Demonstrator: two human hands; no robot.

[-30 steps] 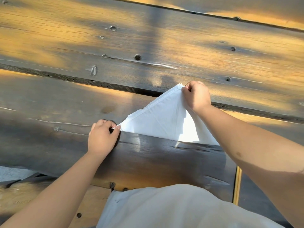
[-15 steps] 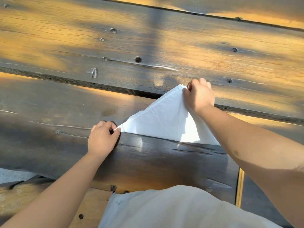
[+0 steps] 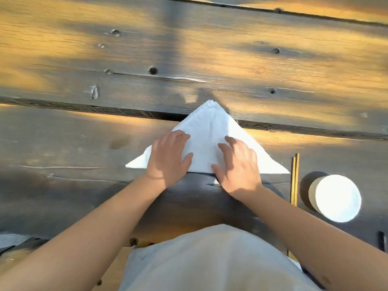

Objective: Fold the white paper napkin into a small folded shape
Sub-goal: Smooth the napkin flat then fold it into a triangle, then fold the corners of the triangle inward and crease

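Left hand: the left hand (image 3: 168, 159) lies flat on the left half of the napkin, palm down, its grip spread, fingers open and pinching nothing.
Napkin: one white paper napkin (image 3: 206, 131) lies on the worktop right in front of the person, folded into a triangle with the long edge toward the body and the apex pointing away, reaching across the dark gap between two planks.
Apex layers: several edges show stacked at the tip, so it looks folded more than once; I cannot count the layers exactly.
Right hand: the right hand (image 3: 238, 166) presses the right half near the long edge, its grip also spread flat, holding nothing.
Worktop: one rough plank worktop (image 3: 63, 148), sunlit in patches, with knots and holes.
Chopsticks: two thin wooden sticks, probably chopsticks (image 3: 294, 179), lie side by side just beside the napkin's right corner, apart from it.
Round white item: one white disc-shaped thing (image 3: 338, 197), perhaps a small dish or lid, near the sticks on their right; I cannot tell which.
Done so far: the triangle is formed and both palms seem to be flattening the crease.
Left to do: by my judgement, the shape remains wide, so further folds, likely bringing the side corners in, are needed to make it small.
Count: two hands, one napkin, two sticks, one round item.
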